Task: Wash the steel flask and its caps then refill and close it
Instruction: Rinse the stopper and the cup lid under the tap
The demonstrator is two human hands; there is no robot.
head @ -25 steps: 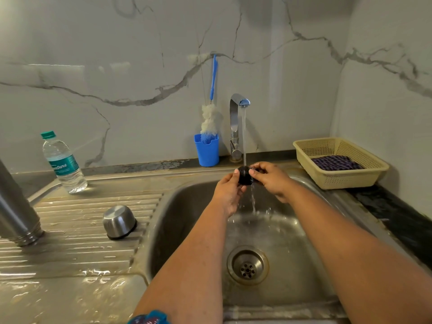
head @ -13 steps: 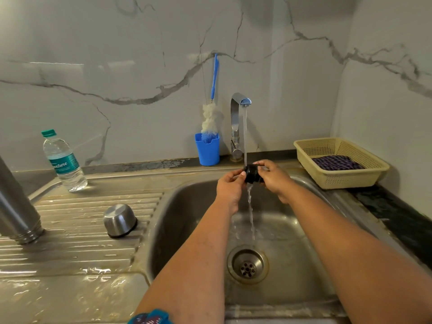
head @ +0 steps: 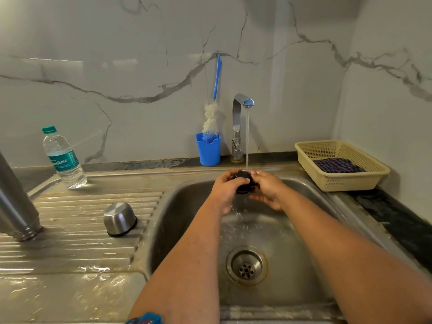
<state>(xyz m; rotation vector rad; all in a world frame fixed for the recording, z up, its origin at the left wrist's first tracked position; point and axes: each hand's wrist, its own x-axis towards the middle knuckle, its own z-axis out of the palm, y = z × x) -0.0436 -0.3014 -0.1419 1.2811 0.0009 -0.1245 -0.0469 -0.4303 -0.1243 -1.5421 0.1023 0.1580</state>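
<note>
Under the running tap (head: 242,106) a small black inner cap (head: 243,182) is held over the sink (head: 177,206). My left hand (head: 225,190) grips it from the left and my right hand (head: 268,189) from the right, fingers curled round it. Water streams onto the cap and falls into the basin. The steel flask (head: 16,206) stands upside down at the far left of the draining board, partly out of frame. Its steel outer cap (head: 119,218) lies mouth down on the ribbed board.
A plastic water bottle (head: 64,157) stands at the back left. A blue holder (head: 208,149) with a bottle brush sits beside the tap. A beige basket (head: 364,178) holding a dark cloth is on the right counter. The drain (head: 246,265) is in the basin floor.
Both hands have turned the black cap under the stream and closed in more around it. They sit slightly lower and nearer together than before.
</note>
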